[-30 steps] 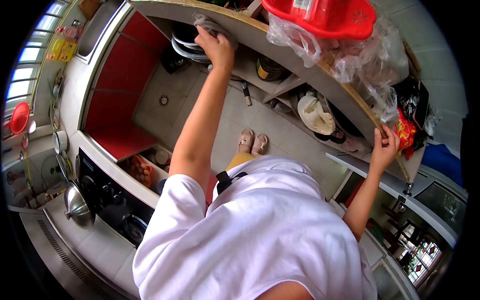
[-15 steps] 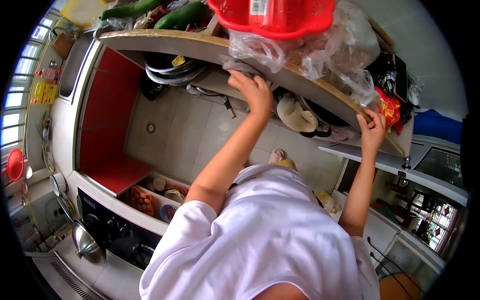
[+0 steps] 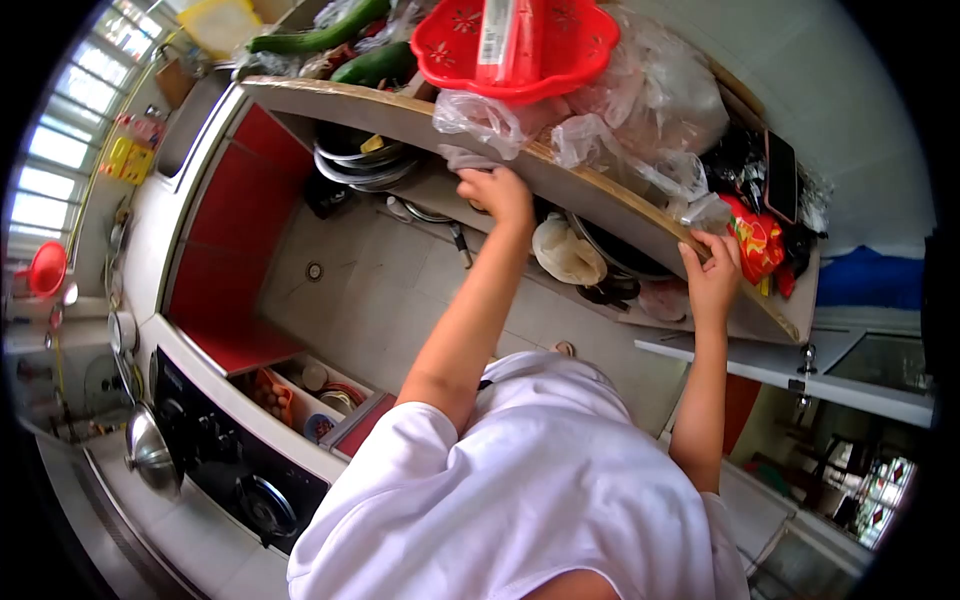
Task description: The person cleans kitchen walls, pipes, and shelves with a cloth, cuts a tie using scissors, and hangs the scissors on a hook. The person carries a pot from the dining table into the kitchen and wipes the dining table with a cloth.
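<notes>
My left hand (image 3: 495, 195) is closed on a greyish cloth (image 3: 466, 158), pressing it against the pale front panel (image 3: 400, 117) of a long shelf. Part of the cloth is hidden behind my fingers. Farther right, my right hand (image 3: 714, 265) grips the wooden top edge of the same shelf, fingers hooked over it. Near that hand lie a red packet (image 3: 755, 240) and a dark phone (image 3: 780, 178). Clear plastic bags (image 3: 650, 100) and a red plastic basket (image 3: 450, 60) holding a clear labelled package (image 3: 510, 45) sit on top.
Green cucumber-like vegetables (image 3: 375, 65) lie at the shelf's left end. Below it are stacked metal pans (image 3: 365, 165) and a cream-coloured bag (image 3: 568, 250). An open drawer (image 3: 345, 385) with eggs (image 3: 270, 393) juts out near a gas stove (image 3: 215, 450). A grey cabinet door (image 3: 760, 360) stands at right.
My view has shifted, so the shelf sits a little lower in it. My left hand still presses the cloth on the panel, and my right hand keeps hold of the shelf edge.
</notes>
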A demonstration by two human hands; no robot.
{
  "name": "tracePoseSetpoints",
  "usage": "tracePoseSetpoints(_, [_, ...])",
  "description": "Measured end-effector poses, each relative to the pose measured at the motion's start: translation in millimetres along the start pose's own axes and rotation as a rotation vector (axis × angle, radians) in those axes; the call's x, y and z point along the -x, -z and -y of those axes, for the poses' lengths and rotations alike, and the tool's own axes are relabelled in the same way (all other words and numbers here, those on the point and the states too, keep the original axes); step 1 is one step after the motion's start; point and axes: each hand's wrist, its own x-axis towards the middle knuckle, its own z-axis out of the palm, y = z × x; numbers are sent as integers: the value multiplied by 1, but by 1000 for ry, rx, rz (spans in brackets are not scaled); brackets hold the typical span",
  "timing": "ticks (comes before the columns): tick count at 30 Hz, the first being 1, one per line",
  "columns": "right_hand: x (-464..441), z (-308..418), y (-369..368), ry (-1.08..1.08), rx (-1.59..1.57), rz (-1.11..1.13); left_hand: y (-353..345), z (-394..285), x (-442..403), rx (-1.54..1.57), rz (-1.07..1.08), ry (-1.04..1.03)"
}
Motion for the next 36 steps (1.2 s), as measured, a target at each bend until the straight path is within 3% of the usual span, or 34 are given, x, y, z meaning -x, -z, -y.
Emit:
tracePoseSetpoints(3, [0,8,1,-17,-5,18,5,-31,65,84,124,-109])
tracePoseSetpoints(5, [-1,2,-1,88,18,-32,9,-38,99,54,260,-126])
tracePoseSetpoints(7, [0,4,1,94,39,-17,4,-40,119,160,247,-67])
tracePoseSetpoints(10, [-2,4,3,85,76,9,6,-43,89,69,301,59])
tracePoseSetpoints(15, [-1,-5,-1,201,101,-32,16,-49,69,2,204,53])
tracePoseSetpoints(18, [4,8,4,36,111,73,24,-33,83,26,625,252])
tracePoseSetpoints(19, [7,9,1,30,111,66,41,-55,100,95,712,281])
tracePoseSetpoints(21, [18,9,-3,99,-223,-17,59,-65,122,283,959,360])
tracePoseSetpoints(24, [42,29,-3,146,-352,102,73,-67,151,329,1137,380])
tracePoseSetpoints(26, [55,36,-6,45,-421,206,81,-75,165,259,1232,394])
tracePoseSetpoints(27, [59,29,-12,206,-324,156,86,-85,174,239,1276,411])
tracePoseSetpoints(29, [72,28,-15,-22,-553,126,83,-70,180,247,1364,468])
tracePoseSetpoints(31, [80,13,-12,-60,-519,70,81,-64,175,-164,1429,-279])
tracePoseSetpoints(32, [84,6,-10,-86,-497,36,86,-68,172,-444,1272,-702])
tracePoseSetpoints(34, [89,-7,-4,-150,-468,-102,89,-84,161,-283,1161,-894])
tracePoseSetpoints(36, [85,-17,6,-226,-380,-306,88,-97,149,-403,907,-1064])
